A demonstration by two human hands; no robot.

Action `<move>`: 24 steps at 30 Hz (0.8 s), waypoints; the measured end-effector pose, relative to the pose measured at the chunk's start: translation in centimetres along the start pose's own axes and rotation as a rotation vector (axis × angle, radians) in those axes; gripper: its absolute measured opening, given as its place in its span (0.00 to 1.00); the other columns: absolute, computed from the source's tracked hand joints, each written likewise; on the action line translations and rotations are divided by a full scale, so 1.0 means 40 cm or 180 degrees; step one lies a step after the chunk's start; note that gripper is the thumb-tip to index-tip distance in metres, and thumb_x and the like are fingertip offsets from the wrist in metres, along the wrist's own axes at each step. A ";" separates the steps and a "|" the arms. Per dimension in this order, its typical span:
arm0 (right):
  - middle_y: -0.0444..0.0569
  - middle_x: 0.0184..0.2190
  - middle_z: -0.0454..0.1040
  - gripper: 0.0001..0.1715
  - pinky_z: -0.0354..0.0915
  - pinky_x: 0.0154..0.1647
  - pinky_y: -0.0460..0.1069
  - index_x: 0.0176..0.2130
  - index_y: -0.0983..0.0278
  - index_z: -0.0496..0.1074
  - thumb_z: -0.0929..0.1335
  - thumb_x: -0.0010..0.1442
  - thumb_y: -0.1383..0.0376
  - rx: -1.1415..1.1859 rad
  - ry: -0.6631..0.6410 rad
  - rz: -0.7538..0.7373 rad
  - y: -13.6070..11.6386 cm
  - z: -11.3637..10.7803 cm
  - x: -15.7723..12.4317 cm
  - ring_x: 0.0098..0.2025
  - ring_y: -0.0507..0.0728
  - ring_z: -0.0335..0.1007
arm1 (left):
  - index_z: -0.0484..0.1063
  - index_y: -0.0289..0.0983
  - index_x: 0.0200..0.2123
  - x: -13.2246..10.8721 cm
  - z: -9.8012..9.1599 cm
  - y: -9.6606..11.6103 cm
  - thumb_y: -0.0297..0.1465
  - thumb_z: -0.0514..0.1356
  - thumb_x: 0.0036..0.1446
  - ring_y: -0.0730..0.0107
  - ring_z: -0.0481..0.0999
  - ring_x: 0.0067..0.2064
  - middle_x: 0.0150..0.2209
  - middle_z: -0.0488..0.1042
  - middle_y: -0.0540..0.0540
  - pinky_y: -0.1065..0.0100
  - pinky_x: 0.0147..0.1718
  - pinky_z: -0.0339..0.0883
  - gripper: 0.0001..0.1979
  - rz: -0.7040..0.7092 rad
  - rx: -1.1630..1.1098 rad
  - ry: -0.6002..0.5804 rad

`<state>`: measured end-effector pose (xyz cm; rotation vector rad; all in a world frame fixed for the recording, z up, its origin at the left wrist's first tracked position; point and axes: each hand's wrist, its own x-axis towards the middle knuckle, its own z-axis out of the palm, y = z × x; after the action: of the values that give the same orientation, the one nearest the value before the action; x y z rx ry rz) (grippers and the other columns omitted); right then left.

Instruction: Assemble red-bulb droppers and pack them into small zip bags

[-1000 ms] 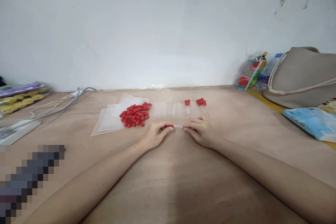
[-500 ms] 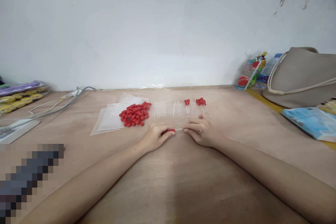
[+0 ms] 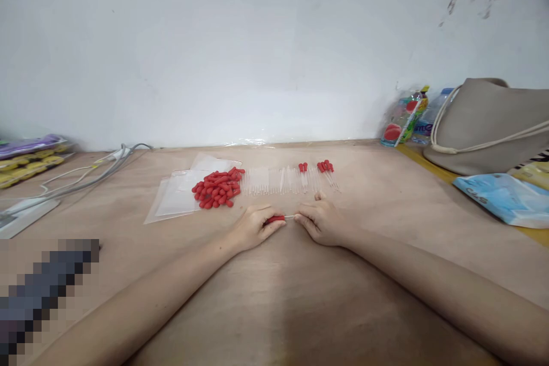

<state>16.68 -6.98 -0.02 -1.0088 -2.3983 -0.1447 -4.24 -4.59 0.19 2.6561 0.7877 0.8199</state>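
Observation:
My left hand (image 3: 256, 225) is closed round a red rubber dropper bulb (image 3: 277, 219). A thin clear dropper tube (image 3: 289, 217) runs from the bulb's end into the fingertips of my right hand (image 3: 319, 221), which pinch it. Whether the tube sits inside the bulb or only meets its mouth is too small to tell. Behind my left hand lies a pile of red bulbs (image 3: 217, 189). A row of clear dropper tubes (image 3: 268, 180) stretches to the right of the pile. At the row's right end, several droppers with red bulbs (image 3: 326, 166) lie with their tips toward me.
Clear plastic bags (image 3: 171, 197) lie under and beside the bulb pile. Cables (image 3: 115, 163) and a white power strip (image 3: 32, 211) are at the left. A beige bag (image 3: 484, 123), bottles (image 3: 403, 120) and a blue packet (image 3: 506, 200) stand or lie at the right. The wall (image 3: 257, 51) closes off the back.
My hands have come slightly closer together, and less of the tube shows between them. The camera view has shifted a little.

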 end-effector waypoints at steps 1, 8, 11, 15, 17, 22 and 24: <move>0.43 0.20 0.68 0.16 0.46 0.33 0.49 0.24 0.65 0.63 0.57 0.61 0.66 0.0014 -0.0034 0.0025 -0.001 0.000 0.001 0.22 0.49 0.56 | 0.71 0.36 0.36 0.000 0.000 -0.001 0.33 0.54 0.57 0.72 0.70 0.30 0.29 0.73 0.47 0.72 0.30 0.62 0.09 -0.0009 -0.0001 0.0010; 0.45 0.25 0.71 0.17 0.47 0.35 0.49 0.28 0.65 0.67 0.56 0.62 0.64 0.0016 -0.0182 0.0191 0.007 -0.006 0.004 0.26 0.50 0.61 | 0.72 0.36 0.35 0.005 0.002 -0.002 0.35 0.55 0.56 0.73 0.70 0.30 0.29 0.73 0.48 0.71 0.30 0.63 0.10 -0.0266 -0.0093 0.0164; 0.46 0.28 0.72 0.15 0.47 0.37 0.50 0.33 0.64 0.70 0.57 0.62 0.64 0.0032 -0.0218 0.0094 0.013 -0.015 -0.002 0.29 0.51 0.63 | 0.72 0.36 0.35 0.004 -0.002 -0.003 0.35 0.56 0.55 0.73 0.70 0.29 0.29 0.73 0.48 0.71 0.30 0.63 0.09 -0.0286 -0.0068 0.0186; 0.47 0.29 0.73 0.13 0.49 0.40 0.51 0.33 0.63 0.72 0.60 0.60 0.65 -0.0068 -0.0010 0.0131 0.040 -0.030 -0.012 0.33 0.52 0.65 | 0.68 0.36 0.43 0.005 -0.013 -0.008 0.33 0.58 0.53 0.74 0.67 0.28 0.29 0.69 0.49 0.70 0.30 0.63 0.13 -0.0360 0.0077 0.0297; 0.48 0.30 0.73 0.12 0.50 0.41 0.51 0.33 0.62 0.74 0.62 0.58 0.63 -0.0131 0.0351 0.0573 0.072 -0.041 -0.012 0.35 0.54 0.66 | 0.67 0.36 0.44 0.006 -0.016 -0.010 0.32 0.58 0.53 0.75 0.66 0.27 0.29 0.68 0.49 0.70 0.30 0.63 0.15 -0.0415 0.0069 0.0307; 0.48 0.29 0.75 0.15 0.55 0.29 0.47 0.33 0.60 0.76 0.62 0.54 0.58 -0.0169 0.0735 0.2424 0.186 -0.075 0.017 0.31 0.55 0.68 | 0.71 0.35 0.38 0.008 -0.012 -0.012 0.30 0.55 0.55 0.75 0.65 0.26 0.25 0.66 0.50 0.72 0.27 0.60 0.08 -0.0496 -0.0033 0.0060; 0.48 0.29 0.75 0.15 0.55 0.28 0.47 0.32 0.60 0.76 0.63 0.52 0.56 -0.0241 0.0655 0.3016 0.224 -0.078 0.033 0.31 0.56 0.68 | 0.71 0.35 0.37 0.008 -0.011 -0.013 0.30 0.55 0.55 0.75 0.65 0.27 0.25 0.67 0.50 0.72 0.28 0.60 0.08 -0.0518 -0.0024 0.0025</move>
<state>23.43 -0.63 2.39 -1.9290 -1.5321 0.0104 -4.47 -3.95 0.49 2.5427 0.9854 0.7895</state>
